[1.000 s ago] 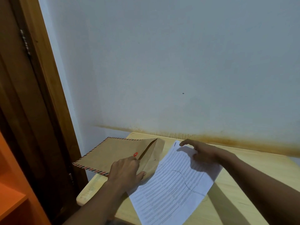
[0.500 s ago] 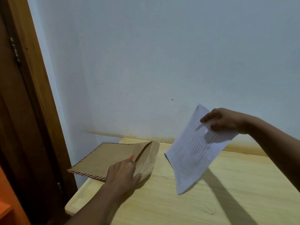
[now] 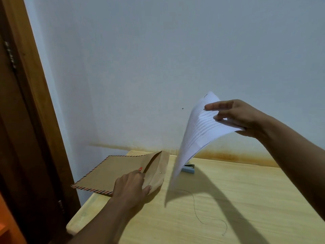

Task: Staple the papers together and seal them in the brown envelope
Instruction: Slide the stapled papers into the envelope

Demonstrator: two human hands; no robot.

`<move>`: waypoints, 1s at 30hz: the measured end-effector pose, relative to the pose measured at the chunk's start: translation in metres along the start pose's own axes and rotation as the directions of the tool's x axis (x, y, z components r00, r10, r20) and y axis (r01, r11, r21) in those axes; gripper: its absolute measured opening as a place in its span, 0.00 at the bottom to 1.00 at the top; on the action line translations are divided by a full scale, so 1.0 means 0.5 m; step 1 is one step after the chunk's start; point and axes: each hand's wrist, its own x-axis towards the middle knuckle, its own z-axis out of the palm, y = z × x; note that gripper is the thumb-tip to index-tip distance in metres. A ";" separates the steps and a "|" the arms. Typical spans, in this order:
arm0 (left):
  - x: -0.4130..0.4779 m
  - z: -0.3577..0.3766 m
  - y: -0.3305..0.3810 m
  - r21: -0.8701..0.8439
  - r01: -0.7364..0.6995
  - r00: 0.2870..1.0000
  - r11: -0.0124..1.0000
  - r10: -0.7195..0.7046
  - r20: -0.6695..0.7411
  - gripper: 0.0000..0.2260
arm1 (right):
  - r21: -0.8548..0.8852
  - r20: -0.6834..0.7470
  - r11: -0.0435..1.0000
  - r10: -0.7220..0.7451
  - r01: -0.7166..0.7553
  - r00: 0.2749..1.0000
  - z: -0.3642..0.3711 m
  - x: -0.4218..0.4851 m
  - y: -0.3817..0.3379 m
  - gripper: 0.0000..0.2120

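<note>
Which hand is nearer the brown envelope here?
Left. The left hand holds the envelope at its open mouth; the right hand is raised off to the right, pinching the papers.

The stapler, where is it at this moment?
In the head view the stapler lies on the table near the wall, just right of the envelope, partly hidden behind the hanging papers.

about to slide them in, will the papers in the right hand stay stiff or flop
Probably floppy: the papers bow and droop below the right hand, which pinches one end. Likely light, as that pinch alone carries them. The hanging edge may buckle against the brown envelope.
</note>
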 end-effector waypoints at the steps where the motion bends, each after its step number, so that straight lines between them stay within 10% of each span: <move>1: 0.000 0.001 0.001 -0.009 0.009 1.000 1.000 -0.009 -0.001 0.23 | 0.021 0.000 1.000 0.017 -0.017 1.000 0.006 0.002 0.008 0.18; 15: -0.005 0.005 -0.006 -0.100 0.103 0.994 0.990 -0.104 -0.013 0.22 | -0.082 -0.024 0.924 0.372 -0.373 0.928 0.028 -0.003 0.226 0.15; 30: -0.015 0.027 -0.012 -0.054 -0.017 0.999 0.998 0.020 0.050 0.27 | 0.433 -0.116 0.803 0.501 -0.410 0.858 0.075 -0.007 0.259 0.12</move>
